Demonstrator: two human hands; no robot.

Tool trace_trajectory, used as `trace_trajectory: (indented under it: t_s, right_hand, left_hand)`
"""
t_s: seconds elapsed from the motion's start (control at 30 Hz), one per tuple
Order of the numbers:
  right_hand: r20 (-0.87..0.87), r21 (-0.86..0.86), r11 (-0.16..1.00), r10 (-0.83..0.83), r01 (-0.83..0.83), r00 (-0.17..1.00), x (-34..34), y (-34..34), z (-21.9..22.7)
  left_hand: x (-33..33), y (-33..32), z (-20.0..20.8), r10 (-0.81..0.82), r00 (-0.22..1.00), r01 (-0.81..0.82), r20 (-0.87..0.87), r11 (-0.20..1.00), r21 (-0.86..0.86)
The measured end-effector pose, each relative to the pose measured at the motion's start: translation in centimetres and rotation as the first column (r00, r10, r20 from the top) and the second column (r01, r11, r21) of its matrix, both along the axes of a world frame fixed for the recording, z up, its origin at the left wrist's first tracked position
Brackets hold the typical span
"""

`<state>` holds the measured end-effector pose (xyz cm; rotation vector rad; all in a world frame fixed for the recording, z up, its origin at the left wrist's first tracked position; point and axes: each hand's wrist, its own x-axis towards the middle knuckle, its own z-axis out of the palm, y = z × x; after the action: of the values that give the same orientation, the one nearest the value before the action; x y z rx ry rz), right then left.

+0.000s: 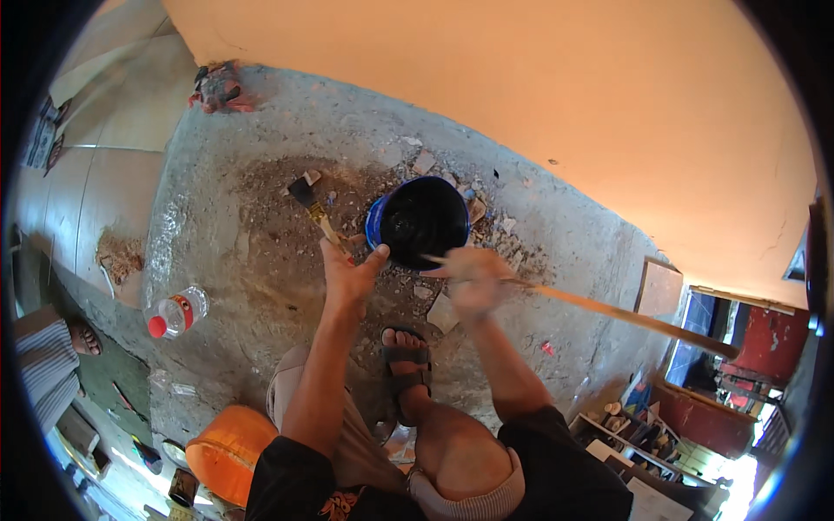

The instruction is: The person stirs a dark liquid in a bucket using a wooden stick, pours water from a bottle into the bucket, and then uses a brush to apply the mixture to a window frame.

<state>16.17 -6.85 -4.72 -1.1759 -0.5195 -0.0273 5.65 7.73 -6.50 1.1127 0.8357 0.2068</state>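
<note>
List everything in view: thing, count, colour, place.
Round bucket: 1, blue, centre
Long wooden stick: 1, brown, right of bucket
Flat wooden-handled tool: 1, black-ended, left of bucket
Clear plastic bottle: 1, red-capped, left
Round tub: 1, orange, lower left
Rubble: many pieces, greyish, around bucket
Wall: 1, orange, top
Concrete floor: 1, grey, middle
Cluttered shelf: 1, mixed, lower right
Another person's striped garment: 1, grey, left edge
Strapped sandal: 1, dark, lower centre
Left hand: 1, bare, on tool
Right hand: 1, bare, on stick
</note>
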Motion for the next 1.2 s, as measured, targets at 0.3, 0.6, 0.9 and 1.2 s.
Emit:
trace_trajectory:
  t_s: [0.3,0.6,0.9,1.2]
  right_hand:
    - [-0.072,0.012,1.0,0.016,-0.015,0.997,-0.5,0.5,3.9]
    - [0.127,-0.215,0.973,-0.06,0.087,0.99,1.1,-0.2,2.3]
    - [-0.111,0.117,0.985,-0.115,0.128,0.987,1.3,-2.7,8.4]
    - [-0.127,0.222,0.968,-0.087,0.114,0.988,1.7,-4.6,10.3]
  left_hand:
    - [-0.1,0.2,0.7,0.008,0.999,-0.008,-0.045,1.0,-0.003]
    - [-0.2,0.0,1.5,0.07,0.998,-0.07,0.008,0.997,-0.039]
    - [-1.2,2.2,2.6,-0.035,0.994,0.057,-0.103,0.975,0.213]
    - [-2.7,3.7,6.6,-0.036,0.998,0.051,-0.058,0.956,0.29]
